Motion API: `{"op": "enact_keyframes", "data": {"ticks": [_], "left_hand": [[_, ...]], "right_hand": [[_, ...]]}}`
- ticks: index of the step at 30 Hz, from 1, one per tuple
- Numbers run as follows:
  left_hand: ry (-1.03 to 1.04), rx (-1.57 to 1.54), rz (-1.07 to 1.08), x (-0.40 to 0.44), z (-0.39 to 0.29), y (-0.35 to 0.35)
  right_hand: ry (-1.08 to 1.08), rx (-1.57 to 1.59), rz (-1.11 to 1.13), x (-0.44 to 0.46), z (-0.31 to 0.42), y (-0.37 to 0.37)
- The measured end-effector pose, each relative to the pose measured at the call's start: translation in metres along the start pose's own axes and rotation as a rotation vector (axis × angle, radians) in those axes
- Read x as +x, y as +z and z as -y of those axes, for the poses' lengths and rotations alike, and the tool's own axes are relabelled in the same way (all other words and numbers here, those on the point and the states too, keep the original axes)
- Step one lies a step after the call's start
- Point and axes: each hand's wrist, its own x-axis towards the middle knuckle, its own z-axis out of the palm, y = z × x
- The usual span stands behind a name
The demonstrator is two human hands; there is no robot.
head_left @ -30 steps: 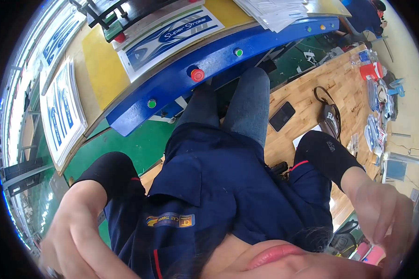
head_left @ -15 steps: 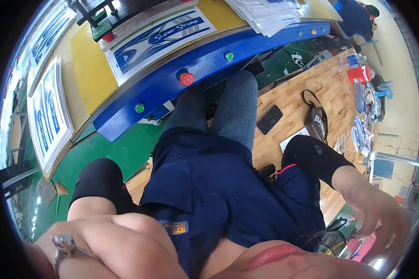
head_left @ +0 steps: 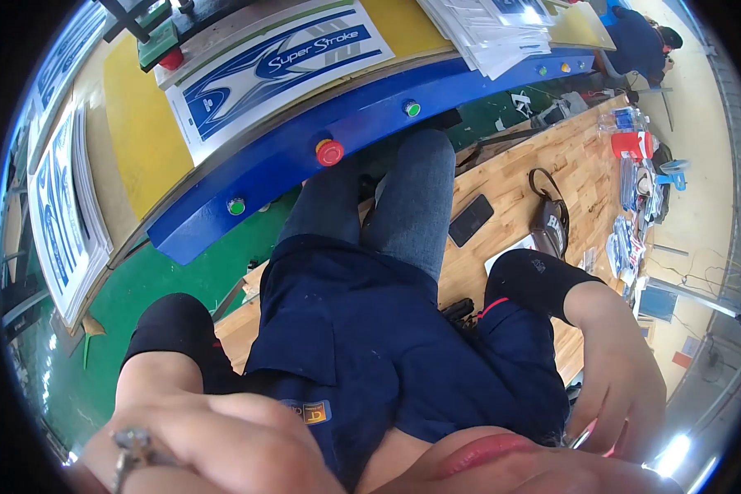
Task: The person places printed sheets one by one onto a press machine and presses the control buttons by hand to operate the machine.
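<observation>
My left hand [head_left: 214, 436] is large and close to the camera at the lower left, with a ring [head_left: 136, 449] on one finger. Its fingers are bent, and the fingertips are cut off by the frame's bottom edge. At the lower right, my right hand [head_left: 617, 387] is raised beside my face with bent fingers pointing down. Its fingertips are partly hidden, so I cannot make out whether either hand holds anything. Both hands are nearest to my head, away from the printed sheet [head_left: 280, 70] and the blue machine edge [head_left: 280, 160].
A red button [head_left: 329, 151] and green buttons line the machine edge. Stacked sheets [head_left: 66, 206] lie at left. A wooden table [head_left: 510, 177] bears a phone [head_left: 471, 221], a dark pouch [head_left: 550, 226] and a red container [head_left: 631, 146]. Another person [head_left: 638, 45] is at the upper right.
My left hand has come up closer to the camera and toward the middle. My right hand has shifted inward, nearer my face. The whole view has tilted slightly.
</observation>
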Motion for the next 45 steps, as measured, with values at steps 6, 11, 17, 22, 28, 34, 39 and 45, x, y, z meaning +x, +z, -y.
{"op": "enact_keyframes", "data": {"ticks": [6,11,17,22,28,34,39,45], "left_hand": [[0.403,0.015,0.116,0.017,0.042,-0.048],[-0.064,0.86,-0.151,0.022,0.075,-0.083],[-0.482,1.912,-0.684,-0.023,0.144,-0.128],[-0.529,1.923,-0.63,-0.039,0.152,-0.132],[-0.508,1.903,-0.69,-0.039,0.15,-0.141],[-0.566,1.935,-0.783,-0.017,0.161,-0.17],[-0.493,1.963,-0.821,-0.01,0.171,-0.2],[-0.455,1.913,-0.811,-0.01,0.17,-0.203]], "right_hand": [[0.193,0.145,0.147,-0.017,-0.052,-0.043],[1.086,-0.515,-0.546,-0.067,-0.108,-0.108],[1.08,-1.706,-0.533,-0.167,-0.175,-0.167],[1.031,-1.773,-0.567,-0.18,-0.186,-0.159],[1.075,-1.762,-0.51,-0.17,-0.175,-0.161],[1.045,-1.721,-0.533,-0.174,-0.187,-0.211],[1.008,-1.734,-0.539,-0.175,-0.203,-0.243],[0.96,-1.74,-0.583,-0.179,-0.205,-0.242]]}}
